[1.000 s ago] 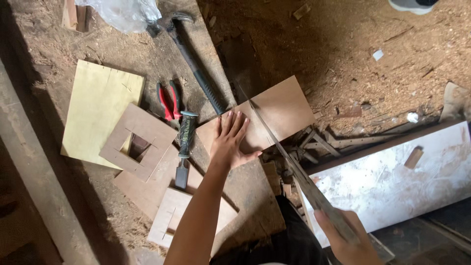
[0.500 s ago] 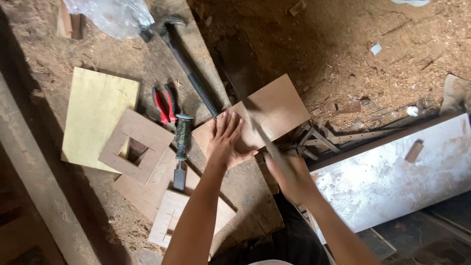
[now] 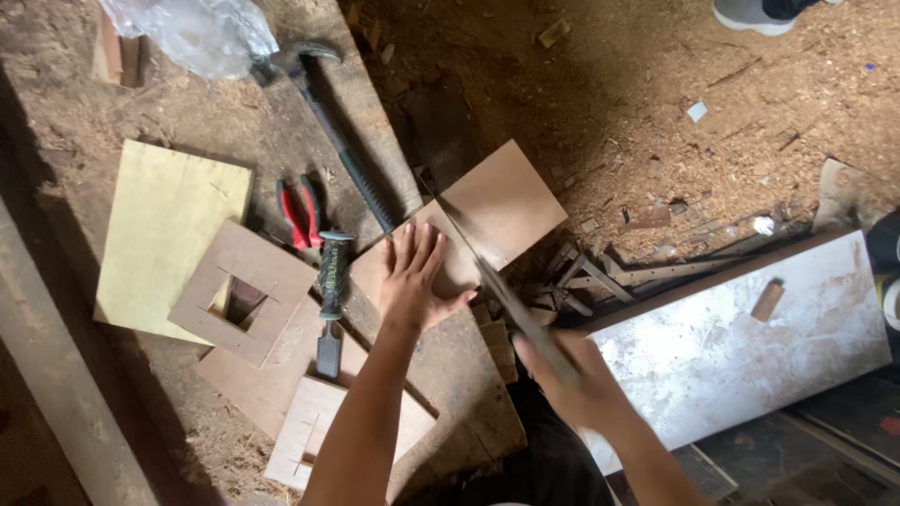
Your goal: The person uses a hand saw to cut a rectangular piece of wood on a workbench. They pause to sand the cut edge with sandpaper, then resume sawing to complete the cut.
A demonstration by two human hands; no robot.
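I see my left hand (image 3: pixel 417 281) pressed flat, fingers spread, on a brown board (image 3: pixel 487 211) that juts over the bench's right edge. My right hand (image 3: pixel 577 379) has its grip closed around the handsaw (image 3: pixel 492 281), blade lying across the board beside the left fingers. A chisel (image 3: pixel 330 300), red pliers (image 3: pixel 300 214) and a hammer (image 3: pixel 342 155) lie just left. A clear plastic bag (image 3: pixel 192 33) sits at the bench's far edge; contents unreadable.

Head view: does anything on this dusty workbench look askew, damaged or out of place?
Nothing is damaged. The thin brown square board juts past the workbench edge, pinned flat by the left hand, while the right hand runs a motion-blurred handsaw across it. Sawdust and wood scraps litter the floor.
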